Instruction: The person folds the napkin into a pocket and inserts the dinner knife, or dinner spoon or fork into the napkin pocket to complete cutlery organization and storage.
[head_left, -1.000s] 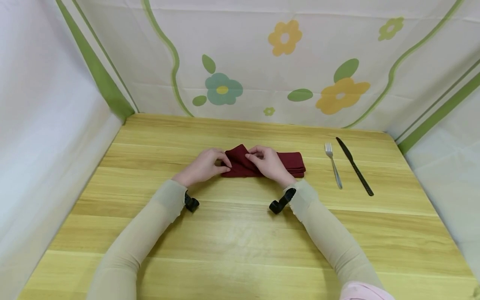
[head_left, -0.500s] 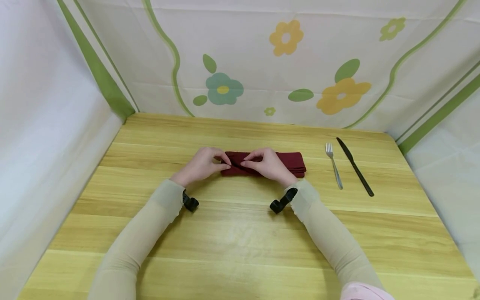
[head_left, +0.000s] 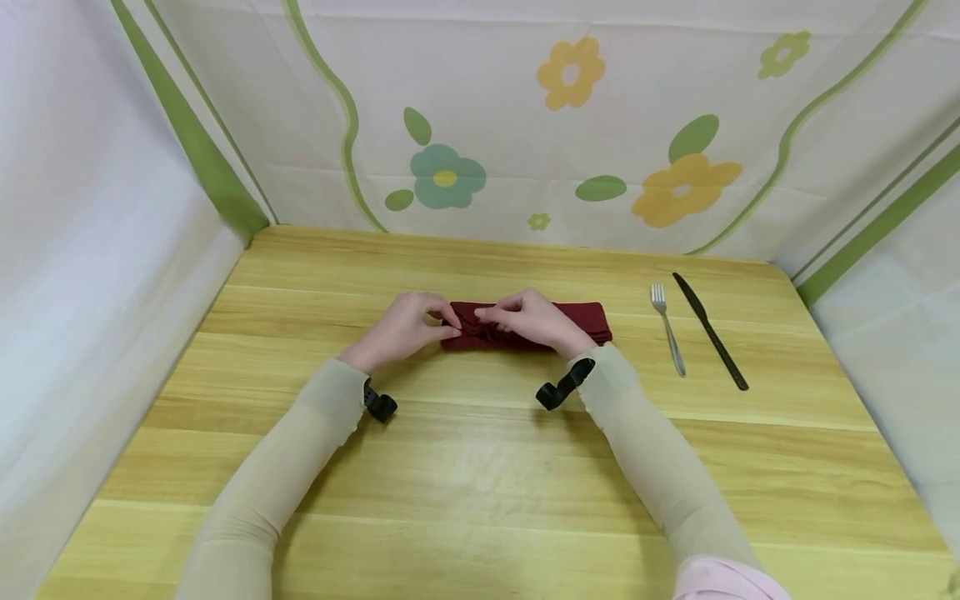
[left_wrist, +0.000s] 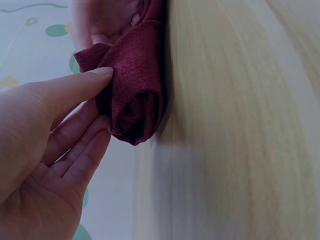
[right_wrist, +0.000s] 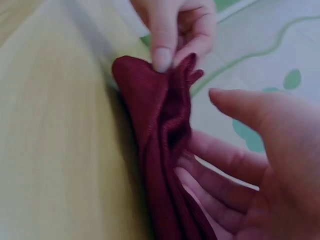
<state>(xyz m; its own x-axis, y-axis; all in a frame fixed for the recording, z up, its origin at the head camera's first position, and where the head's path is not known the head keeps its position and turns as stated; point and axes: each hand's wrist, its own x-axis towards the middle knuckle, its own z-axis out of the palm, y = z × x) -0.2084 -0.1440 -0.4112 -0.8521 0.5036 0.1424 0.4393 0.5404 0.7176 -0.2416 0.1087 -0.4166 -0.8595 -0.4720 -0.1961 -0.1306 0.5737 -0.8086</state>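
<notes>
A dark red cloth napkin (head_left: pixel 585 318), folded into a long strip, lies across the table. At its left end my left hand (head_left: pixel 405 329) pinches the cloth between thumb and fingers; the left wrist view shows this end (left_wrist: pixel 137 85) curled over into a loose roll. My right hand (head_left: pixel 534 320) is over the strip's middle. In the right wrist view its thumb (right_wrist: pixel 227 102) stands off the napkin, while the other fingers touch the cloth's far side. Some layers bunch up between the two hands. Part of the strip is hidden behind my right hand.
To the right of the napkin lie a fork (head_left: pixel 667 329) and a black knife (head_left: pixel 711 332), side by side on the wooden table (head_left: pixel 480 492). A white curtain (head_left: pixel 510 125) with printed flowers hangs along the table's back edge.
A raised corner of the napkin has been brought down and tucked over between the hands. My right hand has let go of the cloth and shifted slightly left; my left hand stays at the end.
</notes>
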